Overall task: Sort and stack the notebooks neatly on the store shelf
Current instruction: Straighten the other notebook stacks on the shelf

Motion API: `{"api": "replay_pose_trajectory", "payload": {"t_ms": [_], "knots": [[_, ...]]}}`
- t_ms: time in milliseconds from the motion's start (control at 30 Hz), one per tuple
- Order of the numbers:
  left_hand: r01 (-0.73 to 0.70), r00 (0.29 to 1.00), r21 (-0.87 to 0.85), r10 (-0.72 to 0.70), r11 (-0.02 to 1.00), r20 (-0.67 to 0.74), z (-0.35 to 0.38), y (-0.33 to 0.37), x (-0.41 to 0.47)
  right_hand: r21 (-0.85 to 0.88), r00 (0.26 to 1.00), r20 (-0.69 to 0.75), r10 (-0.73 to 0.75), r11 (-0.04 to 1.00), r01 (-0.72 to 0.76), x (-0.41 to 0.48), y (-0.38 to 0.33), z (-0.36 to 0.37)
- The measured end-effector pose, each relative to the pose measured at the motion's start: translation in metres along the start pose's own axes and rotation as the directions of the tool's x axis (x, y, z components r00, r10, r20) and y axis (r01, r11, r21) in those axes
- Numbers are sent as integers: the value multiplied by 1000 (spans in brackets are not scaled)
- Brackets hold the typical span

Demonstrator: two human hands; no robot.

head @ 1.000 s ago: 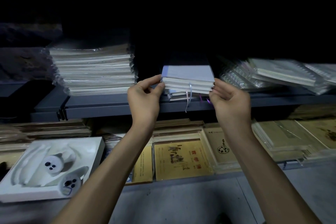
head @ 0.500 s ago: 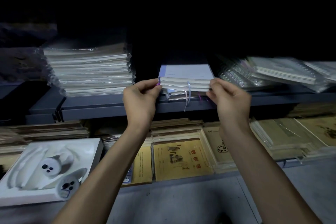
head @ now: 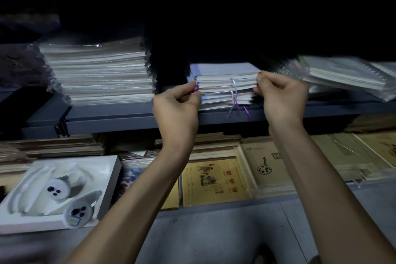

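Both hands have curled tighter since a moment ago, the left hand (head: 175,103) and right hand (head: 282,96) now pinching opposite ends of the lavender notebook stack (head: 225,83), which sits between their fingers (head: 186,90) on the grey shelf (head: 128,114), apparently to square its edges.

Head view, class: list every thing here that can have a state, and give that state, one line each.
lavender notebook stack: on the shelf, lower books slightly offset, gripped at both ends.
left hand: curled, grips the stack's left end.
right hand: curled, pinches its right end.
ribbon bookmarks: hang loose over the shelf edge.
wrapped notebook stack: sealed in plastic, level.
spiral notebooks: wrapped, tilted, blurred.
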State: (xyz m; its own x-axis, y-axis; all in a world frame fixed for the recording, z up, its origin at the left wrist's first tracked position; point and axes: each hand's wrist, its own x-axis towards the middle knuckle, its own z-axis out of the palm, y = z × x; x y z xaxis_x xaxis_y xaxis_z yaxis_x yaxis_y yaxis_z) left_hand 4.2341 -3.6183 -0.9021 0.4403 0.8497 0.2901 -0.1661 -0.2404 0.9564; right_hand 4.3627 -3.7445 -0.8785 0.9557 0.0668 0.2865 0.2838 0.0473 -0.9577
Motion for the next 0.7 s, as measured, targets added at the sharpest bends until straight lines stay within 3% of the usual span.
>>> {"api": "replay_pose_trajectory", "payload": {"t_ms": [233,700], "knots": [[-71,997,111,72,991,-4,3,-3,-15,11,1000,29,-2,1000,2,8,12,2],[-94,995,228,88,969,38,3,-15,-8,-6,988,35,148,989,-148,7,8,-1]]}}
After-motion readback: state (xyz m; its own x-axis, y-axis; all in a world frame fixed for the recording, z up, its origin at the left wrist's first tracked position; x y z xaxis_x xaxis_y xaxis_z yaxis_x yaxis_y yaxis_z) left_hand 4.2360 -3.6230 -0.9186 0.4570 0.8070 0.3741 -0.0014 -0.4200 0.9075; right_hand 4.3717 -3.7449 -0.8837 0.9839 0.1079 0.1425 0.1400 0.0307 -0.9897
